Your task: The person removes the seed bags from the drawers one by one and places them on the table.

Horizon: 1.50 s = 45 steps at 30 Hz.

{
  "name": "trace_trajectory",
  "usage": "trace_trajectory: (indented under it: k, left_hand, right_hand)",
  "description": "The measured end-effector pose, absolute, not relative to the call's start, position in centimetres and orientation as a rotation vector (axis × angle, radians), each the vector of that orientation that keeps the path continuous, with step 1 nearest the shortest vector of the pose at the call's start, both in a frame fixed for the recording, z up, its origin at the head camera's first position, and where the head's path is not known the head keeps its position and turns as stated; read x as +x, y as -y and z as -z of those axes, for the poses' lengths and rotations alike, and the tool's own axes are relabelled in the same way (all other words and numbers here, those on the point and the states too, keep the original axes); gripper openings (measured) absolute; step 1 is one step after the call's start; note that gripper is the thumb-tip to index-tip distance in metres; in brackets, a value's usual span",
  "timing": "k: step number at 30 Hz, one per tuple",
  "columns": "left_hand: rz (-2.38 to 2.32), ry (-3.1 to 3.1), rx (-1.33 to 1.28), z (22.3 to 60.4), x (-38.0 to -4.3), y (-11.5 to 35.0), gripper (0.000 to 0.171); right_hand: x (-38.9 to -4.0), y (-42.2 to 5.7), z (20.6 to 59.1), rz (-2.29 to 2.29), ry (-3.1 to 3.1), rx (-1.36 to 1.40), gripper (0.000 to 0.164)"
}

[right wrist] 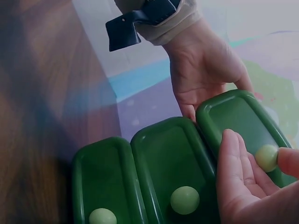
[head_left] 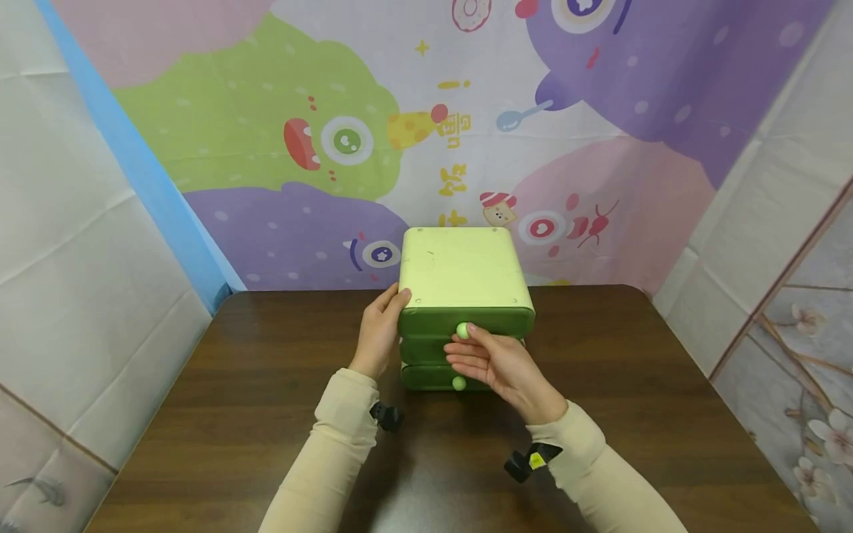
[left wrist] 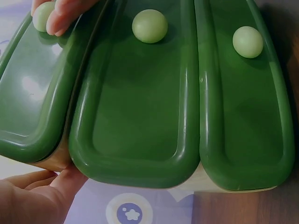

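Green drawer cabinet [head_left: 460,266] is set on table [head_left: 220,414], before patterned backdrop [head_left: 266,133]. Its left side is touched by left hand [head_left: 380,333], fingers fairly straight. Top knob [head_left: 463,330] is pinched by right hand [head_left: 503,370], thumb against fingers.

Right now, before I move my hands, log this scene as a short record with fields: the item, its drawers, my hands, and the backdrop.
Item: small drawer cabinet with a pale green top, standing on a brown table
Drawers: three, stacked, with dark green fronts
Knobs: top knob, middle knob and bottom knob, all round and light green
Left hand: touches the cabinet's left side near its top
Right hand: pinches the top knob
Backdrop: colourful cartoon creatures
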<state>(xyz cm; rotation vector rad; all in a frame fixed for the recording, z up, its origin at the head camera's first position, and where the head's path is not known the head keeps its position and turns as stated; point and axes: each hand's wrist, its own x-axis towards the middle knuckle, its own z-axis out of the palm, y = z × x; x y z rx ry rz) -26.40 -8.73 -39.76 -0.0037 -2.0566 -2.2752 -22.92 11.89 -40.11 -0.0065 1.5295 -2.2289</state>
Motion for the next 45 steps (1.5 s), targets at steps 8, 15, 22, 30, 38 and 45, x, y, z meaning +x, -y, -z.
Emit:
trace_trajectory:
  k: [8,15,22,30,38,45]
  left_hand:
    - [2.273,2.099,-0.033,39.8,-26.3,9.1,0.065]
    - [2.266,2.113,-0.082,40.1,-26.3,9.4,0.066]
    - [2.291,2.096,-0.049,40.2,-26.3,9.6,0.059]
    - [2.310,2.079,-0.108,40.2,-26.3,9.6,0.064]
    - [2.333,2.056,-0.093,40.3,-26.4,9.5,0.064]
    - [2.294,2.077,-0.042,40.4,-26.4,9.4,0.062]
  right_hand:
    - [-22.2,-12.2,40.3,2.176,-1.577,-0.017,0.060]
    - [-21.2,-12.7,40.1,2.134,-1.594,-0.071,0.064]
    - [-19.7,-13.2,39.8,2.112,-1.577,-0.100,0.069]
    - [-18.0,-13.6,39.8,2.101,-1.564,-0.107,0.064]
    - [-16.6,-13.9,39.8,2.105,-1.543,-0.137,0.056]
    - [-15.6,-14.1,40.4,2.096,-1.518,-0.142,0.047]
